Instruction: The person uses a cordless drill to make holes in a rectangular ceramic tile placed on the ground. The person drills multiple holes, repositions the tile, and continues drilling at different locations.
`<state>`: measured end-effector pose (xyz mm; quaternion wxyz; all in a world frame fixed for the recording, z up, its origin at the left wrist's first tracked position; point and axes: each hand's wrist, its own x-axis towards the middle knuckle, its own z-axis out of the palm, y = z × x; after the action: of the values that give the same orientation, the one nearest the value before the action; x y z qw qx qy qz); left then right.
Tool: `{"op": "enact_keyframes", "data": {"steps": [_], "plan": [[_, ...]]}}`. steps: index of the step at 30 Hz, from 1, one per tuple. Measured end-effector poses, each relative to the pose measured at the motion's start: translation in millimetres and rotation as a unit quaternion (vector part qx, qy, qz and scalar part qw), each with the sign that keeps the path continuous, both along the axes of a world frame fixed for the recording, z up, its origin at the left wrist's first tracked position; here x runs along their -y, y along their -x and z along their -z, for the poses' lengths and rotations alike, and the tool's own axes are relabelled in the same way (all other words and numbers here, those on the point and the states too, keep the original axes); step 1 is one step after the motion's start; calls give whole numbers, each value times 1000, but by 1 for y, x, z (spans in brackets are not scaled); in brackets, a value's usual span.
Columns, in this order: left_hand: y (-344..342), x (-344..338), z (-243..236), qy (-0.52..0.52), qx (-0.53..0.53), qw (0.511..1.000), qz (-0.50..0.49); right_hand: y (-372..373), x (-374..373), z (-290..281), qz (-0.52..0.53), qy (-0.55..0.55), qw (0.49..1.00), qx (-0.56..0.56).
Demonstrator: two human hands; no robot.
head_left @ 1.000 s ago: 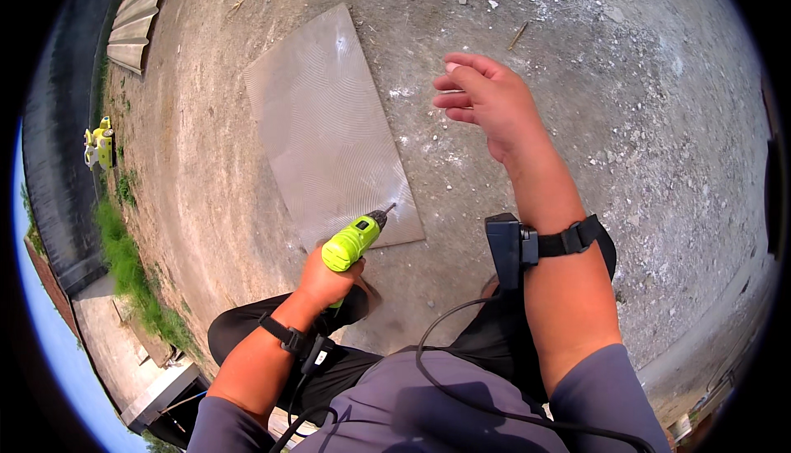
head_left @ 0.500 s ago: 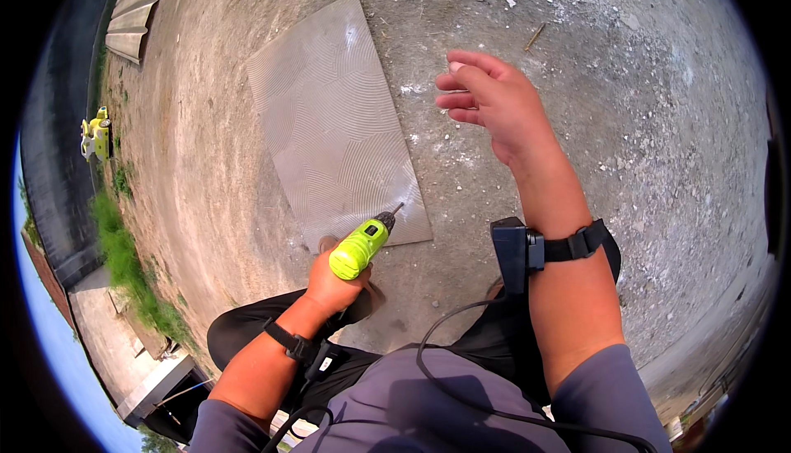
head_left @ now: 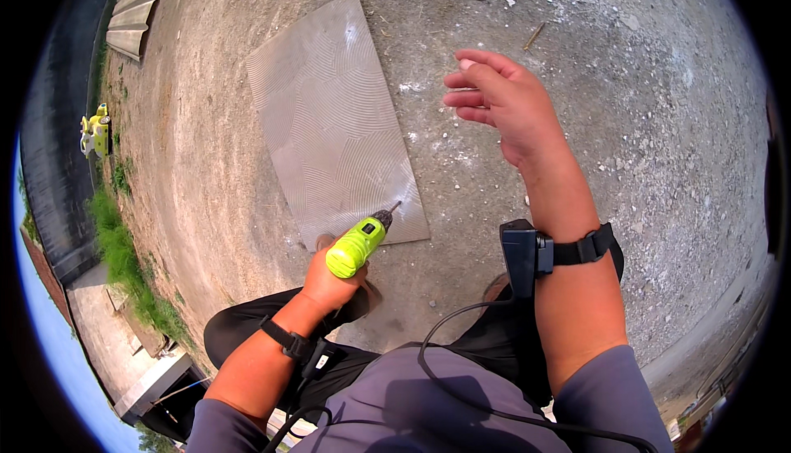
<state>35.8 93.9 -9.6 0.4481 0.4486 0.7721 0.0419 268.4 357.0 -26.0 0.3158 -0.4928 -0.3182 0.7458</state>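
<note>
My left hand is closed round the grip of a lime-green cordless drill. Its black chuck carries a thin bit that points up and to the right, over the near right corner of a grey, combed-pattern tile. Whether the bit touches the tile cannot be made out. My right hand is raised to the right of the tile, holding nothing, its fingers loosely bent and apart. The grip of the drill is mostly hidden by my left hand.
Rough concrete ground with scattered white chips surrounds the tile. A black cable runs across my lap from a dark device on my right forearm. A yellow toy car, green weeds and a corrugated sheet are at the left.
My right hand and forearm have shifted slightly to the right. The drill in my left hand has moved a little to the left, while the tile looks unmoved.
</note>
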Motion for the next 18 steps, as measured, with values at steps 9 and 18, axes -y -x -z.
{"op": "enact_keyframes", "data": {"steps": [9, 18], "plan": [[-1, 1, 2, 4, -13, 1000, 7, -3, -1, -3, -1, 0, 1000, -2], [-2, -1, 1, 8, -20, 1000, 23, -3, -1, -2, 1, -3, 1000, 2]]}}
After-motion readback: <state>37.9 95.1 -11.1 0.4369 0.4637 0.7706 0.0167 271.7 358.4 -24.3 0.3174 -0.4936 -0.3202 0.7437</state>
